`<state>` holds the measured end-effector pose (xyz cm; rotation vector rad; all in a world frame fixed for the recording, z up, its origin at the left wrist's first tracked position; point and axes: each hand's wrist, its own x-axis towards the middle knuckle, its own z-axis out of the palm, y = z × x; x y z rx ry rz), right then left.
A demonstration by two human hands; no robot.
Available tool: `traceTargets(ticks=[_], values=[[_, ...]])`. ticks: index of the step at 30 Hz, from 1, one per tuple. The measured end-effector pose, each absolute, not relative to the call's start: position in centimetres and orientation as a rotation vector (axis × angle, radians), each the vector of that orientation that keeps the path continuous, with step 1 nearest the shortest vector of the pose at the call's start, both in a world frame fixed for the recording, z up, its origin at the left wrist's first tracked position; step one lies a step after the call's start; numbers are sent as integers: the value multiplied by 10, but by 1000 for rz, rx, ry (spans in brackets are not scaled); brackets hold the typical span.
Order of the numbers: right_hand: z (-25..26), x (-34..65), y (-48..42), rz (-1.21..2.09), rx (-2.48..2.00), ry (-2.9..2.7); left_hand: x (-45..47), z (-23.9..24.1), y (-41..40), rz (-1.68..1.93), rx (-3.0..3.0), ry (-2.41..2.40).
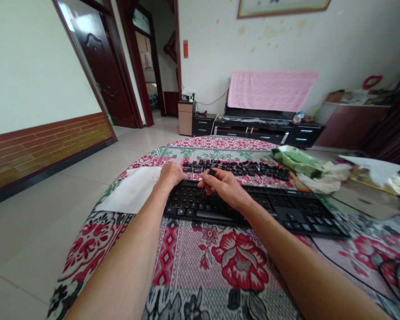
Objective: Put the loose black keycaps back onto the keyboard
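A black keyboard (216,215) lies across the table, many of its keycaps off and the bare key sockets showing. My right hand (225,186) is over its left half, fingers closed on a keycap puller (212,172) with a black end and thin wire prongs pointing down at the sockets. At the keyboard's upper left corner is my left hand (171,173), its fingers bent together near the loose keycaps; what they hold, if anything, is hidden. Loose black keycaps (243,168) lie in rows behind the keyboard. White paper (130,191) lies beside and partly behind my left wrist.
A flowered cloth (186,249) covers the round table. At the right are a green and white plastic bag (296,162) and a flat grey-brown thing (366,200). A black cable (340,275) runs along the right front. Beyond stands a TV cabinet (253,131).
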<state>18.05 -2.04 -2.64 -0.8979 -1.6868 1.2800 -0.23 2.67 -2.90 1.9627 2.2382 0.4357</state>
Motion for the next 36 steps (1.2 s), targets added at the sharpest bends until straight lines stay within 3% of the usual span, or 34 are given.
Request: traceTargets(ticks=[12,36], values=[[-30,177,-26,1359,-749,-1919,-6,-24,24,451,1967,2244],[-41,178,-23,1360,-829,-1829,-5,-22,27,437,2031,2267]])
